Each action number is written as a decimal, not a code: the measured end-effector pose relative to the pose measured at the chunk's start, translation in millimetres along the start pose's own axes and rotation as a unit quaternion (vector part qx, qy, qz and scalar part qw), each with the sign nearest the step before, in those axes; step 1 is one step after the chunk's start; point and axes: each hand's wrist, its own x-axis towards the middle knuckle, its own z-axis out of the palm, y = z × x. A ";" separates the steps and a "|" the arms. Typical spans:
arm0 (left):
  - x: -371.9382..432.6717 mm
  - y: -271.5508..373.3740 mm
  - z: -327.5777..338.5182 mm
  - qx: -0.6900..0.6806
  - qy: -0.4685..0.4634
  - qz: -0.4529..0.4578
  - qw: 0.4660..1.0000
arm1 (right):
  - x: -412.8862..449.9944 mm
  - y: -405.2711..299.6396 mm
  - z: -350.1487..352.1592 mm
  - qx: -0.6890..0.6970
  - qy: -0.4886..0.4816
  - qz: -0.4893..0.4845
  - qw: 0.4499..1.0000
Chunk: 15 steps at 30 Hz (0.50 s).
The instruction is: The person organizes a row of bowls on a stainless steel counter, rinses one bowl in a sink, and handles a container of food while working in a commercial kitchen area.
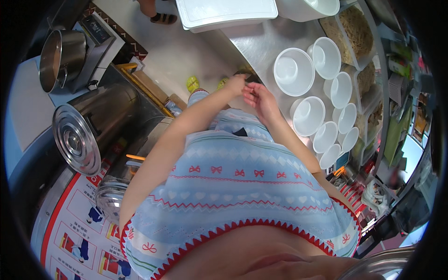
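My left hand (237,84) is in front of my waist, beside the edge of the stainless-steel counter (253,42). Its fingers point away from me, and what they may hold is hidden. Close against it is my right hand (259,101), palm partly turned up, fingers loosely bent and apart, with nothing visible in it. To the right of the hands, several round white plastic bowls (293,71) stand in two rows on the counter. A dark object (249,77) shows just behind my fingertips, too unclear to name.
A white lidded tub (229,14) sits at the counter's far end. Clear bins (357,35) of shredded food line its right side. On my left are a tall steel pot with a lid (75,140) and an open stockpot (63,59). Another person's sandalled foot (163,18) is ahead.
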 end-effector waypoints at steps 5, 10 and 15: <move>2.9 22.5 30.7 0.166 -0.064 -0.014 0.984 | -19.7 11.9 -6.5 -0.011 0.056 0.016 0.998; 5.6 23.6 19.6 0.181 -0.055 -0.015 0.982 | -29.0 5.2 5.7 -0.003 0.069 -0.027 0.997; 10.4 7.0 22.9 0.167 -0.046 0.047 0.984 | -19.5 16.3 30.3 -0.027 0.061 -0.022 0.998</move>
